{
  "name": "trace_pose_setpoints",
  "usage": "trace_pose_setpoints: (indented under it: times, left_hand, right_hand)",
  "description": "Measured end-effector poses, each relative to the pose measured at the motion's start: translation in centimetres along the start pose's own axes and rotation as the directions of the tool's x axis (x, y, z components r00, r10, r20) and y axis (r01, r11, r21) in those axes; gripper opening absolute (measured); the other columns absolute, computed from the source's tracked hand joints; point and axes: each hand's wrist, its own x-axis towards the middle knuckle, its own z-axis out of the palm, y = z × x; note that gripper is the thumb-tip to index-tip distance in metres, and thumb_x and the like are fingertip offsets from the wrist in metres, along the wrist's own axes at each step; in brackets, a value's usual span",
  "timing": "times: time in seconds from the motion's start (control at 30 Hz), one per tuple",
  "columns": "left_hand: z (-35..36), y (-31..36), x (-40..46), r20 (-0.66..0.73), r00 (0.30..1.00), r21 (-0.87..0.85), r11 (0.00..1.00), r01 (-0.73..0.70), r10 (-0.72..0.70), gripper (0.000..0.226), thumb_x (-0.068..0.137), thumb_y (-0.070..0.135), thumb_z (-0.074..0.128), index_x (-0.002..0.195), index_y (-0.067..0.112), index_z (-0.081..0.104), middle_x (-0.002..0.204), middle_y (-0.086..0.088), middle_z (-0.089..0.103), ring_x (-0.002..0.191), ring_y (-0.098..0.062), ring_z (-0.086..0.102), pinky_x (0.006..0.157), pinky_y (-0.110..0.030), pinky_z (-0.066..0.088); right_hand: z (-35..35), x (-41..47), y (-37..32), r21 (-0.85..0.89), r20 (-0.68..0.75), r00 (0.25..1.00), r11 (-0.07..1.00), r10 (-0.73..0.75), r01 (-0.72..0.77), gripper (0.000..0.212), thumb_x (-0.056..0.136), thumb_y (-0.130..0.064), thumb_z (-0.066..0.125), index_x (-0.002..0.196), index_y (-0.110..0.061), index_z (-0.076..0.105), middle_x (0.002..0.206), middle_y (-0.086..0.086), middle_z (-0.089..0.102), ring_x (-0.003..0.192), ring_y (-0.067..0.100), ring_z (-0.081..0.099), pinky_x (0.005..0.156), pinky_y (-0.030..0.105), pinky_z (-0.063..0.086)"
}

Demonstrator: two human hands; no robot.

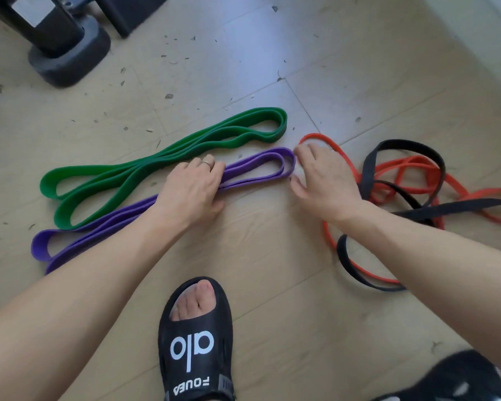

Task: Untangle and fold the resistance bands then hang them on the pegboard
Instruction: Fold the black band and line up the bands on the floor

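Observation:
A green band (168, 153) lies folded on the floor, running from lower left to upper right. Just in front of it lies a purple band (252, 169), folded the same way. My left hand (193, 188) rests flat on the middle of the purple band, fingers spread. At the purple band's right loop is my right hand (324, 178), fingertips touching its end, fingers apart. To the right, a red band (405, 169) and a black band (402, 146) lie tangled together; my right forearm hides part of them.
A black equipment base (70, 53) stands at the top left on the pale wood floor (272, 250), which is scattered with small debris. My foot in a black sandal (195, 342) is at the bottom centre. A white wall edge (489, 30) runs along the top right.

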Motion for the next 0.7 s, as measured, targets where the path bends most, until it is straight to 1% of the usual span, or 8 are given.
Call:
trace_pose_setpoints:
  times: [0.1, 0.23, 0.3, 0.37, 0.43, 0.5, 0.6, 0.7]
  left_hand:
    - [-1.4, 1.9, 0.9, -0.054, 0.998, 0.012, 1.000, -0.028, 0.028, 0.059, 0.084, 0.048, 0.070, 0.125, 0.011, 0.049, 0.118, -0.013, 0.055, 0.105, -0.033, 0.057, 0.084, -0.041, 0.043]
    - [-2.9, 4.8, 1.3, -0.087, 0.994, -0.032, 0.997, -0.068, 0.065, 0.055, 0.084, 0.043, 0.067, 0.126, 0.012, 0.049, 0.119, -0.014, 0.055, 0.104, -0.034, 0.056, 0.083, -0.041, 0.042]
    - [-3.5, 6.2, 0.9, -0.086, 0.992, -0.062, 0.993, -0.100, 0.095, 0.057, 0.085, 0.044, 0.067, 0.129, 0.012, 0.048, 0.121, -0.013, 0.055, 0.105, -0.033, 0.056, 0.085, -0.041, 0.043]
    - [-4.0, 7.5, 0.1, -0.081, 0.986, -0.074, 0.985, -0.153, 0.147, 0.061, 0.086, 0.046, 0.066, 0.132, 0.012, 0.048, 0.123, -0.011, 0.054, 0.105, -0.033, 0.057, 0.086, -0.042, 0.044]
    - [-4.3, 8.6, -0.7, -0.070, 0.977, -0.065, 0.976, -0.208, 0.204, 0.061, 0.087, 0.048, 0.065, 0.133, 0.013, 0.048, 0.123, -0.010, 0.054, 0.104, -0.031, 0.058, 0.087, -0.041, 0.048]
    - [-5.0, 9.6, -1.4, -0.057, 0.968, -0.064, 0.966, -0.249, 0.246, 0.060, 0.088, 0.049, 0.064, 0.133, 0.013, 0.048, 0.125, -0.009, 0.054, 0.106, -0.030, 0.059, 0.090, -0.042, 0.049]
    - [-7.0, 10.9, -2.2, -0.018, 0.957, -0.081, 0.954, -0.290, 0.289, 0.064, 0.090, 0.051, 0.062, 0.140, 0.015, 0.044, 0.132, -0.008, 0.052, 0.114, -0.028, 0.058, 0.096, -0.042, 0.049]
    - [-10.2, 11.8, -3.2, -0.002, 0.944, -0.116, 0.937, -0.328, 0.330, 0.066, 0.092, 0.052, 0.062, 0.145, 0.018, 0.040, 0.134, -0.005, 0.051, 0.111, -0.025, 0.057, 0.094, -0.039, 0.049]
  right_hand:
    - [-0.5, -4.2, 0.9, -0.019, -0.004, 0.949, 0.949, 0.316, -0.316, 0.021, 0.096, -0.032, 0.054, 0.106, -0.013, 0.052, 0.100, 0.009, 0.060, 0.084, 0.032, 0.060, 0.066, 0.040, 0.045]
    - [-0.4, -9.2, 0.8, -0.088, 0.112, 0.833, 0.841, 0.541, -0.534, 0.027, 0.099, -0.042, 0.047, 0.095, -0.016, 0.046, 0.095, 0.011, 0.068, 0.089, 0.039, 0.065, 0.067, 0.041, 0.041]
    - [-0.3, -10.8, 0.3, -0.050, 0.125, 0.763, 0.772, 0.634, -0.634, 0.031, 0.097, -0.045, 0.053, 0.105, -0.015, 0.048, 0.103, 0.011, 0.068, 0.098, 0.039, 0.065, 0.072, 0.042, 0.045]
    - [-0.4, -11.8, -0.3, 0.003, 0.141, 0.681, 0.688, 0.718, -0.726, 0.045, 0.093, -0.042, 0.062, 0.121, -0.013, 0.044, 0.116, 0.013, 0.063, 0.109, 0.038, 0.062, 0.079, 0.045, 0.050]
    - [-0.3, -12.1, -0.5, 0.044, 0.227, 0.599, 0.607, 0.768, -0.794, 0.051, 0.093, -0.034, 0.064, 0.129, -0.011, 0.037, 0.123, 0.015, 0.059, 0.114, 0.039, 0.060, 0.083, 0.045, 0.050]
    - [-0.7, -12.1, -0.5, 0.081, 0.337, 0.536, 0.543, 0.774, -0.836, 0.049, 0.096, -0.022, 0.060, 0.136, -0.011, 0.035, 0.124, 0.017, 0.061, 0.114, 0.039, 0.061, 0.086, 0.044, 0.050]
    - [-2.7, -12.2, -0.3, 0.127, 0.358, 0.540, 0.534, 0.762, -0.836, 0.045, 0.095, -0.013, 0.054, 0.137, -0.011, 0.039, 0.124, 0.016, 0.062, 0.113, 0.040, 0.061, 0.088, 0.043, 0.051]
    - [-7.0, -12.4, 0.3, 0.207, 0.327, 0.617, 0.583, 0.715, -0.785, 0.038, 0.092, -0.014, 0.052, 0.130, -0.013, 0.048, 0.123, 0.015, 0.063, 0.113, 0.040, 0.061, 0.088, 0.043, 0.052]
